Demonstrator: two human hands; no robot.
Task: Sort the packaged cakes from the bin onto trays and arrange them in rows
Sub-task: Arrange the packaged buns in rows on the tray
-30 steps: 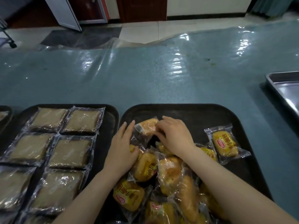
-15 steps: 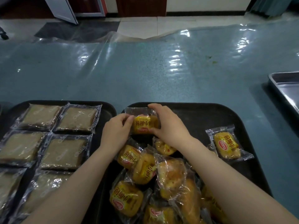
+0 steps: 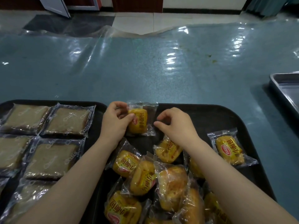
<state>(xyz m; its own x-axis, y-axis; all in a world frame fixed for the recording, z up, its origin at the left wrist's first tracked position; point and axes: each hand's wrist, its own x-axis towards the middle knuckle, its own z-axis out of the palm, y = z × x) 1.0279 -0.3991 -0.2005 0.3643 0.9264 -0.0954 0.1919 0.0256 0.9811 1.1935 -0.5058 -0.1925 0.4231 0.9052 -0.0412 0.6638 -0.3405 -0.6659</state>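
A yellow packaged cake (image 3: 140,121) lies at the far left corner of the black tray (image 3: 210,113). My left hand (image 3: 114,122) grips its left side, thumb on the wrapper. My right hand (image 3: 174,125) hovers just right of it, fingers curled, holding nothing, fingertips near the wrapper's edge. A heap of several yellow packaged cakes (image 3: 155,178) fills the tray's near half under my forearms. One more yellow cake (image 3: 230,150) lies alone at the tray's right side.
A second black tray (image 3: 98,113) at the left holds rows of flat brown square cakes (image 3: 68,121). A metal bin (image 3: 286,91) stands at the right edge. The teal table (image 3: 145,70) has a clear plastic sheet over it.
Both hands carried one yellow cake from the heap to the tray's far left corner. It turned upright. My right hand has let go of it and drawn slightly right.
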